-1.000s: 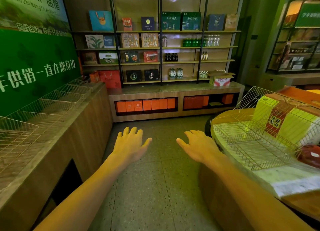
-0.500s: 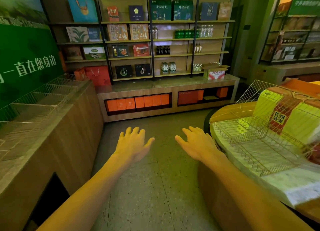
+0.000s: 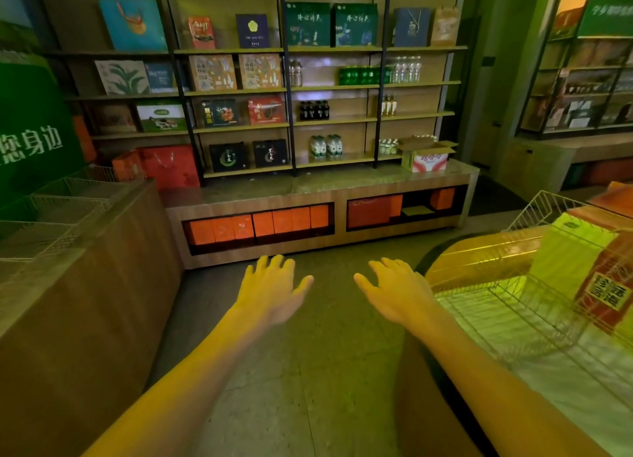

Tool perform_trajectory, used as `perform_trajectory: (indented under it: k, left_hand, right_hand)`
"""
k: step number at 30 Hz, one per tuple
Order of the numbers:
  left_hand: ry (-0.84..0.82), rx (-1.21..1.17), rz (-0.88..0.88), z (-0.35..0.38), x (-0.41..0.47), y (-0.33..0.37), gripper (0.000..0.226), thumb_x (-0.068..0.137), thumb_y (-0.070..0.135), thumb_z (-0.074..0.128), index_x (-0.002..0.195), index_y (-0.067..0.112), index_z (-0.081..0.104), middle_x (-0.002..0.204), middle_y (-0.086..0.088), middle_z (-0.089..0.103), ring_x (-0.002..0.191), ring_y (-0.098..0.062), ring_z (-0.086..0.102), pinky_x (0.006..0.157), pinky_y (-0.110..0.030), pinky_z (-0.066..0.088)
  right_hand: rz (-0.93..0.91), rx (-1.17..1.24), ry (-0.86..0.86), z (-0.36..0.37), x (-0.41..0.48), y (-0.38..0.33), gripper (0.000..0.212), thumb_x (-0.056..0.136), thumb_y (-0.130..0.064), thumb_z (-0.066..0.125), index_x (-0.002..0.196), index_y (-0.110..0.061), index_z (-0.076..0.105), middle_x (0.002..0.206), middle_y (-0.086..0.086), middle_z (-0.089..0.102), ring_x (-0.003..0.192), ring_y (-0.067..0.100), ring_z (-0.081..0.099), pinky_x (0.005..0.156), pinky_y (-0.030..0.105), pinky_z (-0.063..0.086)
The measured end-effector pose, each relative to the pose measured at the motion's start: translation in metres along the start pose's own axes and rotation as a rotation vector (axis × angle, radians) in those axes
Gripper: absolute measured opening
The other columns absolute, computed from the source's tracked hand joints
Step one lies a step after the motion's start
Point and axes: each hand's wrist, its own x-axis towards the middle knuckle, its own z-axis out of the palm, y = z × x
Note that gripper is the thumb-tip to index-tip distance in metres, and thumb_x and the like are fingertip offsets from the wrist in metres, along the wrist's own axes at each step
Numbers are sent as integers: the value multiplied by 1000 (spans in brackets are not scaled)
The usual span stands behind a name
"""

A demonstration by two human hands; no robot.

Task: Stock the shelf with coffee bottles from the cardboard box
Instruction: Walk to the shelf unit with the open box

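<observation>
An open cardboard box (image 3: 428, 157) with red and white print stands on the stone counter (image 3: 342, 179) at the right end of the shelf unit (image 3: 329, 121). Dark bottles (image 3: 314, 110) stand in a row on a middle shelf. My left hand (image 3: 272, 290) and my right hand (image 3: 397, 290) reach forward over the floor, fingers spread, holding nothing. Both hands are well short of the counter and the box.
A wooden counter (image 3: 85, 285) with wire baskets (image 3: 65, 200) runs along the left. A round display with a wire basket (image 3: 534, 295) and packaged goods sits close on the right. Orange boxes (image 3: 260, 225) fill the cabinet under the counter. Tiled floor lies between.
The view has moved closer to the shelf unit and shifted right. Both hands stay stretched out and spread, holding nothing.
</observation>
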Motion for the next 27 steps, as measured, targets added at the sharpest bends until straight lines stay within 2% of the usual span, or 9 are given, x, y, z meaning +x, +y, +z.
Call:
perform_trajectory:
  k: [5, 13, 16, 27]
  left_hand:
    - [10, -1, 43, 20, 113, 6, 68, 97, 64, 27, 141, 16, 48, 148, -4, 47, 139, -30, 37, 112, -49, 34]
    - [-42, -40, 130, 63, 344, 17, 70, 99, 63, 27, 148, 16, 41, 158, -7, 35, 148, -34, 24, 118, -53, 24]
    - [-59, -20, 172, 72, 441, 26, 69, 98, 63, 27, 147, 16, 41, 156, -8, 36, 146, -34, 26, 117, -54, 25]
    - [-77, -17, 340, 107, 741, 112, 68, 98, 64, 27, 145, 18, 43, 155, -6, 38, 146, -33, 27, 117, -54, 25]
  right_hand:
    - [22, 9, -3, 5, 104, 24, 66, 99, -63, 28, 152, -24, 34, 160, 2, 32, 149, 24, 23, 118, 51, 24]
    - [129, 21, -2, 24, 311, 77, 66, 99, -63, 29, 152, -24, 33, 160, 2, 33, 149, 24, 23, 118, 53, 25]
    - [168, 31, 23, 16, 391, 101, 65, 100, -61, 30, 152, -23, 35, 158, 2, 35, 148, 23, 27, 117, 53, 25]
    - [336, 49, 88, -1, 640, 220, 66, 100, -62, 29, 153, -24, 32, 161, 2, 31, 149, 23, 24, 119, 54, 24]
